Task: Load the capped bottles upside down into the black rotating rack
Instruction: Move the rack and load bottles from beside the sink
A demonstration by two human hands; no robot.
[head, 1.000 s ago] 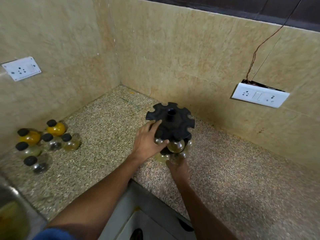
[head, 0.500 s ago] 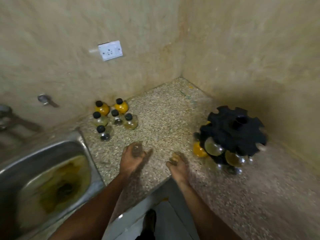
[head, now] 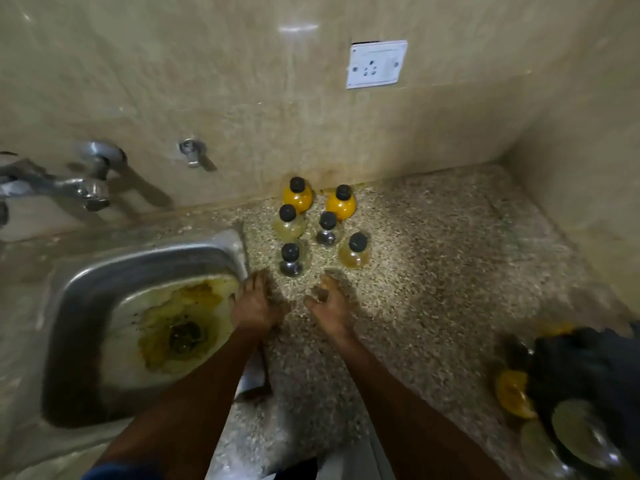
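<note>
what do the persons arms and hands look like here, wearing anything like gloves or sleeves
Both hands are bare: no gloves, rings or watch show on the left hand or the right hand. Both forearms are uncovered to the bottom edge of the frame. A bit of blue fabric sleeve shows at the bottom edge on the left arm. No sleeve is visible on the right arm.

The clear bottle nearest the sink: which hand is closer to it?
Left. The left hand sits just below the clear bottle, its fingertips almost at the base, empty. The right hand is further off, below and to the bottle's right, also empty.
</note>
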